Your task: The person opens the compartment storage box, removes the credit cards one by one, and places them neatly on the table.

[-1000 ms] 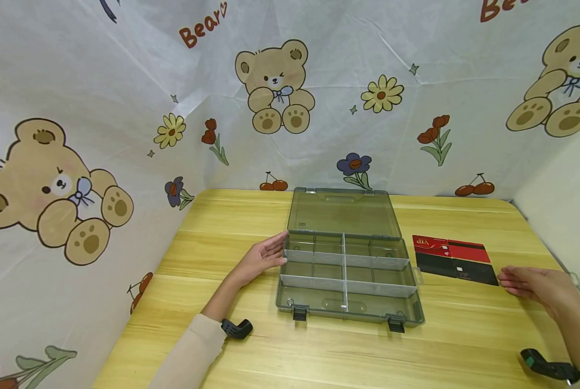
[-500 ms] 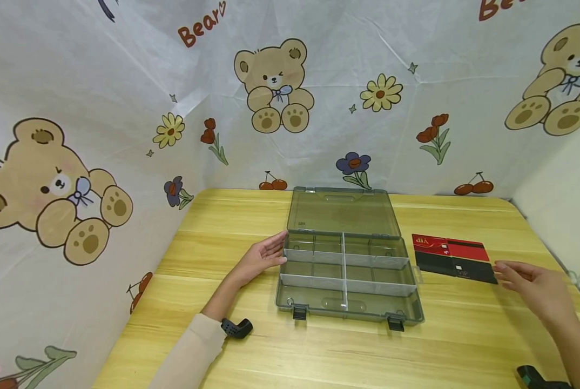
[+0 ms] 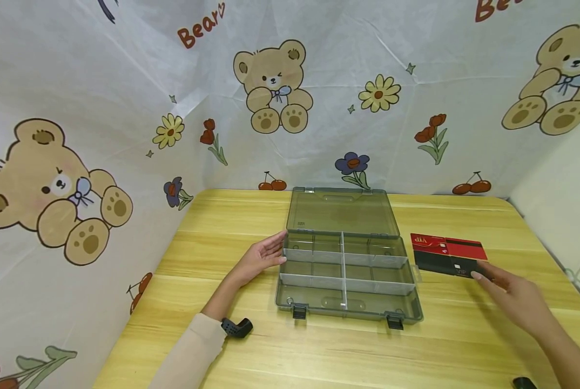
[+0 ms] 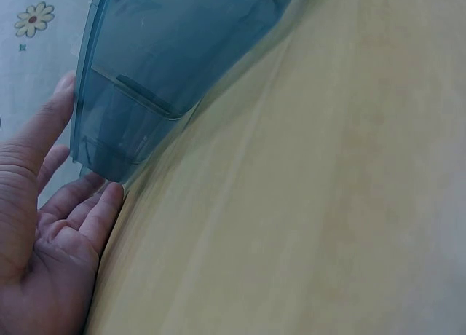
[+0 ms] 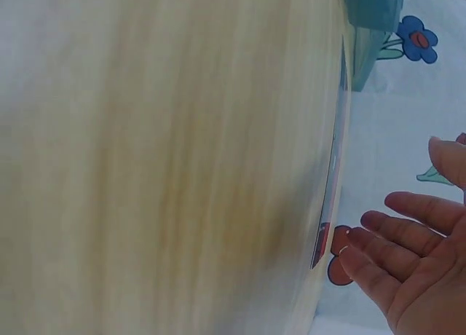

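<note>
A clear grey-green compartment box [image 3: 313, 281] lies on the table, its lid [image 3: 341, 212] folded back flat behind it. My left hand [image 3: 261, 260] rests at the box's left side; in the left wrist view the thumb and fingertips are right at the box wall [image 4: 175, 51]. To the right of the box, several flat cards lie in two rows: red cards [image 3: 428, 243] behind and black cards [image 3: 433, 262] in front. My right hand [image 3: 508, 294] is over the right end of the black row, partly hiding it. In the right wrist view its fingers [image 5: 397, 237] are spread loosely.
White dividers [image 3: 314, 282] split the box into compartments. Two dark latches [image 3: 299, 312] stick out from its front edge. A cloth printed with bears [image 3: 275, 86] hangs behind the yellow wooden table [image 3: 222, 216]. A pale wall stands at the right.
My right hand has moved leftward from beside the cards to over the right end of the black row. The left hand and the box have stayed in place.
</note>
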